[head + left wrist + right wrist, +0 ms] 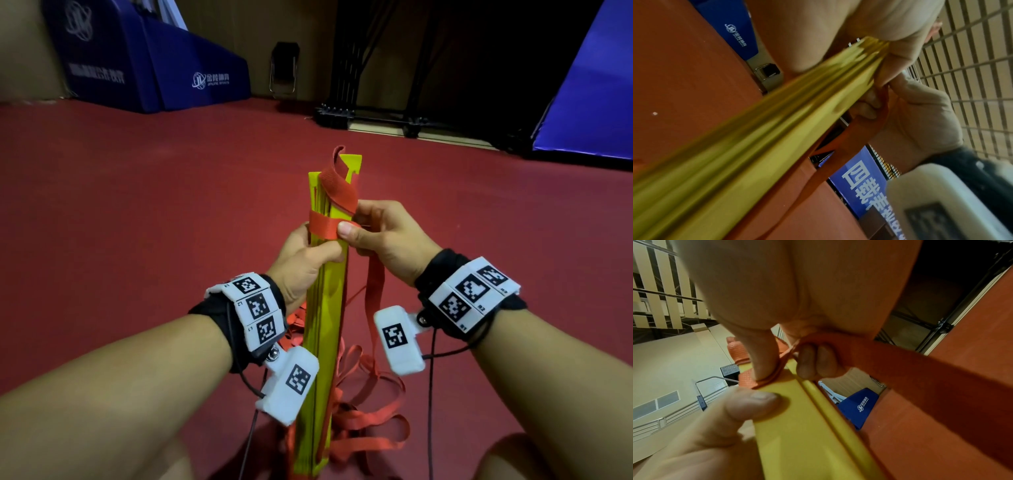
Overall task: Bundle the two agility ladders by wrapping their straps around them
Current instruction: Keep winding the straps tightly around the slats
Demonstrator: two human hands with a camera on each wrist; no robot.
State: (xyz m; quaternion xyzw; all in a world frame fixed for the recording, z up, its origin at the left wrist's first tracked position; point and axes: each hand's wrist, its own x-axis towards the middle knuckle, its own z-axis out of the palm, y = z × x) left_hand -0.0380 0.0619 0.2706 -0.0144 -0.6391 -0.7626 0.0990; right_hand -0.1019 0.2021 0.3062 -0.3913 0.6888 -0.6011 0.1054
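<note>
A stack of yellow ladder rungs [325,308] stands upright in front of me, its foot near the floor. My left hand [305,260] grips the stack about a third of the way down [890,53]. An orange-red strap [325,226] runs once around the rungs just above that hand, and a wider strap end [339,192] loops over the top. My right hand [373,233] pinches the strap against the rungs, thumb on the front [760,360] and fingers curled behind [813,363]. Another length of strap [920,374] trails down from that hand.
Loose orange-red webbing [370,425] lies tangled on the red floor [137,212] around the stack's foot. Blue padded mats [164,68] stand at the back left, a blue panel [589,96] at the right, a black metal frame [376,116] behind, and a folded chair [284,68].
</note>
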